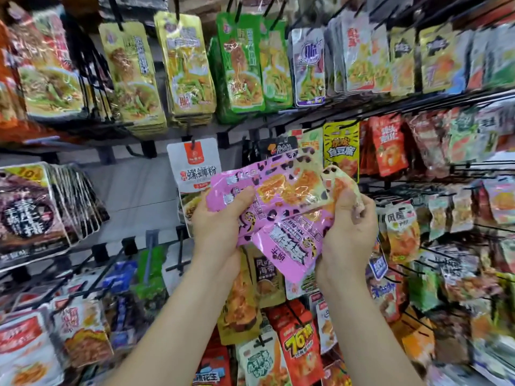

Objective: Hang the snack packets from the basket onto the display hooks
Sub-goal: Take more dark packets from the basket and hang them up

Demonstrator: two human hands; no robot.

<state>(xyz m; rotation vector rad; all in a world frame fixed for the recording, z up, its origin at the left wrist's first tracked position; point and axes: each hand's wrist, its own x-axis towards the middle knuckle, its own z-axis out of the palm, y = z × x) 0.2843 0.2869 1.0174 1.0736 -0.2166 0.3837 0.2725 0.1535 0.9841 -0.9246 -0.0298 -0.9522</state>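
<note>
Left hand (220, 218) and right hand (348, 227) both grip a bunch of pink snack packets (281, 201), held between them before the display hooks (181, 254). None hung yet. Basket not visible; remaining stock cannot be judged.
</note>
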